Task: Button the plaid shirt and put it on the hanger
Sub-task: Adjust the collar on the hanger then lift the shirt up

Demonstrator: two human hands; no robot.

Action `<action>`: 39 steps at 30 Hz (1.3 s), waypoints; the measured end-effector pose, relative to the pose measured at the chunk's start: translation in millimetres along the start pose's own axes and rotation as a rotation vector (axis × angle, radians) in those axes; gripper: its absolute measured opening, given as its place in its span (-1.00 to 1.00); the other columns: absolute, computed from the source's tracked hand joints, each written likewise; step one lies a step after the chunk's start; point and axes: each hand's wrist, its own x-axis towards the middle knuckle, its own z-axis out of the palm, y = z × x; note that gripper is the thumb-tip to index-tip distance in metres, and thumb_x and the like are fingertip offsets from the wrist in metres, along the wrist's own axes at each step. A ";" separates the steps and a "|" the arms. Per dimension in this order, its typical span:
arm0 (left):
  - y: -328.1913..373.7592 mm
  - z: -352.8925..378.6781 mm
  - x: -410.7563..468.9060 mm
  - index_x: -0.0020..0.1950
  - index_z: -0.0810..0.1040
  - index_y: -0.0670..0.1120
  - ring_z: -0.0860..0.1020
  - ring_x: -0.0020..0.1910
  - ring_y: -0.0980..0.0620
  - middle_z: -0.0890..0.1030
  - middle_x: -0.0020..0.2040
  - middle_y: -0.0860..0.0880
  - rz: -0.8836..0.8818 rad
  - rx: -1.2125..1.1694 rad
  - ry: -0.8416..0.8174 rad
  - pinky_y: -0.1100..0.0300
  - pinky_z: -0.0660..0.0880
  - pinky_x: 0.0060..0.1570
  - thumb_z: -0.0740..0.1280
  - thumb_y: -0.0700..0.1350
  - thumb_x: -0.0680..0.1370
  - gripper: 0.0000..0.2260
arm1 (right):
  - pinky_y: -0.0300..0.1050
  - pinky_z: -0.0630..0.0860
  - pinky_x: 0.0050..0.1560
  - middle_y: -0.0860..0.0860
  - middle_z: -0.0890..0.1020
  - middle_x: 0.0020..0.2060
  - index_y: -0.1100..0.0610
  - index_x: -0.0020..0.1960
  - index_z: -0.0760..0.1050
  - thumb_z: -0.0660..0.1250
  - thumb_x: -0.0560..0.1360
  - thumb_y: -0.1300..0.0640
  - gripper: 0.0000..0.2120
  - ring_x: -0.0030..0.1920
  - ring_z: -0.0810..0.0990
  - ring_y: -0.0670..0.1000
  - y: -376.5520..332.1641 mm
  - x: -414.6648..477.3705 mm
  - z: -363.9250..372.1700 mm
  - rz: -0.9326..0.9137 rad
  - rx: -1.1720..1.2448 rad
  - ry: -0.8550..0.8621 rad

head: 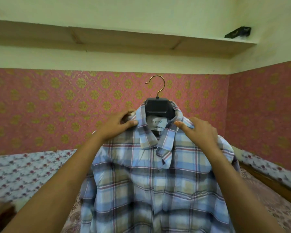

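The blue, tan and maroon plaid shirt (151, 182) hangs on a dark hanger (159, 107) with a brass hook (158, 86), held up in front of me. Its front placket looks closed and the collar lies folded down around a white label. My left hand (119, 125) grips the shirt's left shoulder beside the collar, thumb on the front. My right hand (200, 132) grips the right shoulder the same way. The hook hangs free in the air, caught on nothing.
A bed with a floral sheet (23, 172) lies below and behind the shirt. Pink patterned wallpaper (57, 106) covers the walls. A concrete shelf (124, 39) runs overhead, with a dark object (238, 31) on its right end.
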 end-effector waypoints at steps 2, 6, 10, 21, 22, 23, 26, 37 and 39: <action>-11.6 -15.6 -11.2 0.14 0.38 0.28 0.44 0.10 0.16 0.47 0.11 0.19 -0.007 -0.016 0.010 0.24 0.36 0.07 0.28 0.24 0.45 -0.72 | -0.06 0.28 -0.35 0.07 0.44 -0.41 0.12 -0.34 0.26 0.04 0.37 -0.43 -0.42 -0.31 0.46 0.16 -6.4 3.8 -2.2 0.022 0.014 0.027; -40.9 -35.2 -26.1 0.01 0.40 0.33 0.45 -0.03 0.33 0.49 0.01 0.26 -0.015 -0.018 0.098 0.31 0.38 -0.04 0.30 0.16 0.50 -0.87 | -0.05 0.31 -0.28 0.13 0.55 -0.34 0.19 -0.26 0.41 -0.03 0.34 -0.45 -0.31 -0.28 0.49 0.18 -13.9 6.5 -9.4 0.045 -0.017 0.080; -62.9 -43.6 -33.2 0.04 0.48 0.26 0.51 0.00 0.11 0.55 0.00 0.16 -0.011 0.040 0.123 0.20 0.39 -0.01 0.31 0.20 0.43 -0.80 | -0.05 0.31 -0.27 0.12 0.54 -0.36 0.14 -0.31 0.38 -0.04 0.33 -0.44 -0.37 -0.30 0.47 0.16 -18.9 -1.3 -13.8 0.026 -0.047 0.130; -66.5 -33.9 -21.1 -0.13 0.53 -0.11 0.54 -0.15 -0.11 0.58 -0.20 -0.06 -0.083 0.086 0.284 0.04 0.47 -0.16 0.31 -0.09 0.54 -0.89 | -0.12 0.25 -0.36 0.11 0.53 -0.42 0.15 -0.28 0.41 -0.10 0.29 -0.53 -0.25 -0.35 0.49 0.18 -0.4 -9.1 -14.8 -0.039 -0.140 0.183; -64.5 -34.4 -18.9 -0.12 0.54 -0.10 0.54 -0.15 -0.10 0.59 -0.18 -0.07 -0.095 0.090 0.298 0.05 0.46 -0.16 0.30 -0.09 0.55 -0.90 | -0.12 0.23 -0.36 0.10 0.51 -0.42 0.16 -0.29 0.39 -0.10 0.29 -0.52 -0.26 -0.37 0.46 0.16 -0.6 -8.8 -16.0 -0.039 -0.137 0.186; -62.4 -32.6 -17.2 -0.09 0.54 -0.11 0.52 -0.14 -0.08 0.58 -0.15 -0.07 -0.105 0.100 0.282 0.08 0.44 -0.17 0.28 -0.10 0.56 -0.89 | -0.12 0.22 -0.37 0.10 0.50 -0.43 0.17 -0.29 0.39 -0.07 0.31 -0.51 -0.27 -0.38 0.43 0.15 -0.1 -9.3 -17.4 -0.030 -0.134 0.187; -64.7 -29.7 -18.6 0.05 0.55 -0.14 0.49 -0.05 0.01 0.55 -0.05 -0.01 -0.159 0.013 0.140 0.17 0.40 -0.15 0.18 -0.18 0.60 -0.84 | -0.11 0.23 -0.35 0.12 0.50 -0.42 0.15 -0.32 0.34 0.00 0.36 -0.50 -0.32 -0.38 0.44 0.15 4.7 -11.6 -19.8 0.006 -0.135 0.191; -86.6 -11.8 -34.3 0.03 0.54 -0.15 0.56 0.03 -0.06 0.60 0.03 -0.12 -0.313 -0.133 -0.023 0.18 0.49 -0.06 0.30 -0.25 0.54 -0.90 | -0.10 0.26 -0.32 0.07 0.43 -0.47 0.13 -0.37 0.33 -0.05 0.33 -0.48 -0.35 -0.40 0.40 0.13 25.7 -17.5 -26.9 0.021 -0.172 0.190; -82.6 -10.3 -33.2 -0.04 0.53 -0.14 0.55 -0.05 -0.05 0.59 -0.05 -0.12 -0.297 -0.123 -0.010 0.24 0.48 -0.11 0.30 -0.28 0.53 -0.93 | -0.08 0.28 -0.29 0.08 0.44 -0.45 0.06 -0.42 0.23 -0.03 0.33 -0.49 -0.40 -0.38 0.39 0.13 28.8 -19.5 -29.6 0.023 -0.159 0.183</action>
